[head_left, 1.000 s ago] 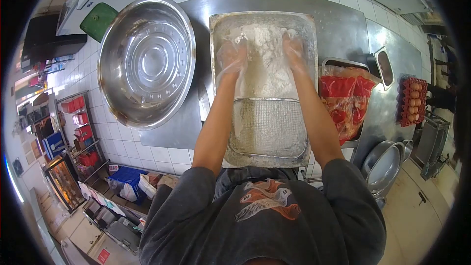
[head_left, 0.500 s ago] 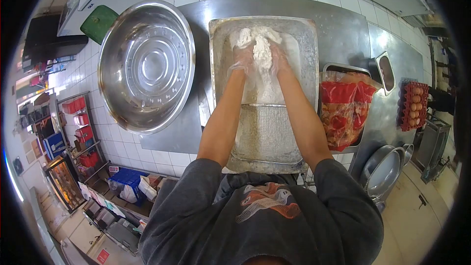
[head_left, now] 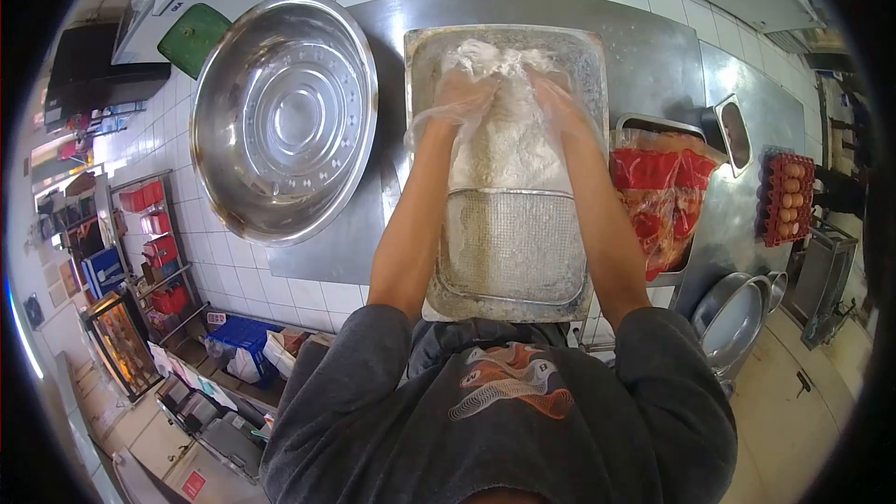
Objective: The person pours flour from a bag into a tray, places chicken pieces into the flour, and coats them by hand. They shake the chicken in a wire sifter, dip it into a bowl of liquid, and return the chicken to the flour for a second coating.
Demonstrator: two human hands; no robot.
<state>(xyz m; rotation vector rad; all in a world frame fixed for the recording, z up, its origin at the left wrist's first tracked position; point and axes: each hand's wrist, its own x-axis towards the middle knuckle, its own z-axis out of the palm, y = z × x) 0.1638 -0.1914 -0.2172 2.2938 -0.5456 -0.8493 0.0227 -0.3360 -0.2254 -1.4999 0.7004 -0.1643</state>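
- Inside the tray [head_left: 592,65], mid-worktop [head_left: 649,56] and jutting past its near edge, flour [head_left: 509,154] lies from the tray's middle to its far end.
- Left hand [head_left: 467,96] and right hand [head_left: 554,98], in clear plastic gloves, touch the flour near the far edge; fingers partly hidden, so I cannot tell either grip.
- Wire basket [head_left: 513,247] at the tray's near end.
- Big metal bowl [head_left: 299,112] at the worktop's left end.
- Red bag [head_left: 665,191] just right of the tray.
- Eggs [head_left: 791,200] near the worktop's right edge.
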